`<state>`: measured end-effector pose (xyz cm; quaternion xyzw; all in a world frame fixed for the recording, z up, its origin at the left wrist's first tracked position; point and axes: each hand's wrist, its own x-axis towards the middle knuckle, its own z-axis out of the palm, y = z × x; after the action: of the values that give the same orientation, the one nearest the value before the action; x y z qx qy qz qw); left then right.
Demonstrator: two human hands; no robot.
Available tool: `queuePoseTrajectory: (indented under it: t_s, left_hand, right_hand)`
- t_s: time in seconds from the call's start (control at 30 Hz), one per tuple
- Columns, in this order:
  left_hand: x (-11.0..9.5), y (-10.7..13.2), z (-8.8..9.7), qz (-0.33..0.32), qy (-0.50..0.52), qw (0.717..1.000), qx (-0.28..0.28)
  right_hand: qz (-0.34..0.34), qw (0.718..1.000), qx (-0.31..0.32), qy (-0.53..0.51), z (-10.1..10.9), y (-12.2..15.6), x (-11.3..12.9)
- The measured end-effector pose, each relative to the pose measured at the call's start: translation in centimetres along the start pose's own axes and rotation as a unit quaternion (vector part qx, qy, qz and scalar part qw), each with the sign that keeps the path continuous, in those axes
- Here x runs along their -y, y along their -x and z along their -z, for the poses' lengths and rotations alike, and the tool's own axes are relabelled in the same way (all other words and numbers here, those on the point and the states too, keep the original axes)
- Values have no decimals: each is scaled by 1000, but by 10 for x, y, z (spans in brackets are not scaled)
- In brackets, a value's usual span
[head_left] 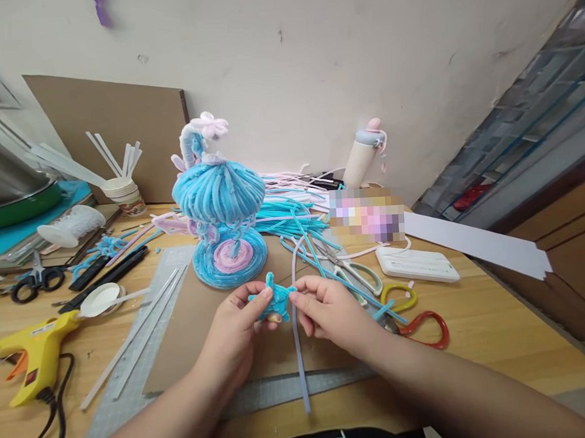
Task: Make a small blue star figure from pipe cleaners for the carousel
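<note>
My left hand (239,329) pinches a small blue pipe-cleaner shape (276,299) between thumb and fingers. My right hand (326,309) is closed on a pale lilac pipe cleaner (300,369) where it meets the blue shape; the strand hangs down toward me and arcs up behind my fingers. Both hands hover over a brown cardboard sheet (200,328). Just beyond them stands a blue and pink pipe-cleaner carousel model (220,203) on its round base.
A yellow glue gun (37,353) lies at left with glue sticks (145,318) and black scissors (33,281). A loose pile of blue and pink pipe cleaners (292,212), scissors (359,274), red-handled scissors (425,326) and a white case (416,263) lie right. A metal ruler (291,386) runs under my arms.
</note>
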<state>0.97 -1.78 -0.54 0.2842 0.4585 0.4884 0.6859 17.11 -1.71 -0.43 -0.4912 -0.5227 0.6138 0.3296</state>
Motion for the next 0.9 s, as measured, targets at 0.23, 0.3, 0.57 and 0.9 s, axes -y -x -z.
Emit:
queuePoseTrajectory:
  t_s: [0.23,0.3,0.57,0.9]
  left_hand:
    - [3,6,-2,-9,-33,999,26]
    - [2,5,-2,4,-57,997,49]
    - [6,-4,6,-62,-144,984,87]
    - [5,0,3,-18,-100,993,59]
  right_hand:
    - [-13,989,57,-135,4,-1,-2]
    - [-8,989,60,-136,4,-2,-3]
    - [-9,983,85,-162,7,0,-1]
    - [-12,995,58,-80,11,1,3]
